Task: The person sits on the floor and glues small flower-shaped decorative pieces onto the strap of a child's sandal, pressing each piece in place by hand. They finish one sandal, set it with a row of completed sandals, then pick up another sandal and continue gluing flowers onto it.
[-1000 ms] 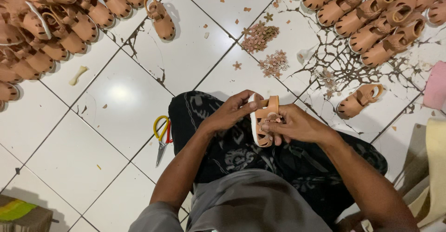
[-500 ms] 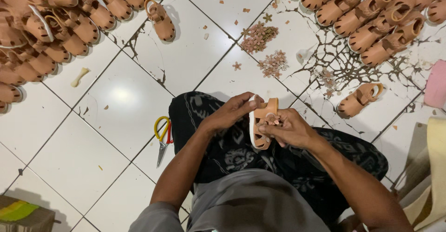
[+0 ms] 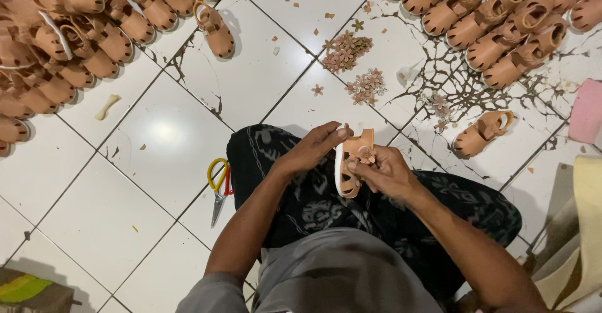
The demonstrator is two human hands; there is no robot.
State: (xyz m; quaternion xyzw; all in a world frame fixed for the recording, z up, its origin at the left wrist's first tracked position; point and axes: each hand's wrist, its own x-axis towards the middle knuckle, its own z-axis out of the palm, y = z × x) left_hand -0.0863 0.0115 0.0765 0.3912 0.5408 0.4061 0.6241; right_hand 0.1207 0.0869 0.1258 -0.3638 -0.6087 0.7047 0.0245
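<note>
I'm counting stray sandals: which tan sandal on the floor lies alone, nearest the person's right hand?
The single tan sandal on the cracked tile, right of the hands. It lies apart from the packed rows above it.

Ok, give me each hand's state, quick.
Left hand: closed on the tan sandal.
Right hand: pinching a small flower piece against it.

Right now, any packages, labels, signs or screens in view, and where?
Box: bottom left corner on the floor, brown, boxy, with a green and yellow patch on top; cut off by the frame edge, so its kind is unsure.
No signs, screens or separate labels show.
</note>
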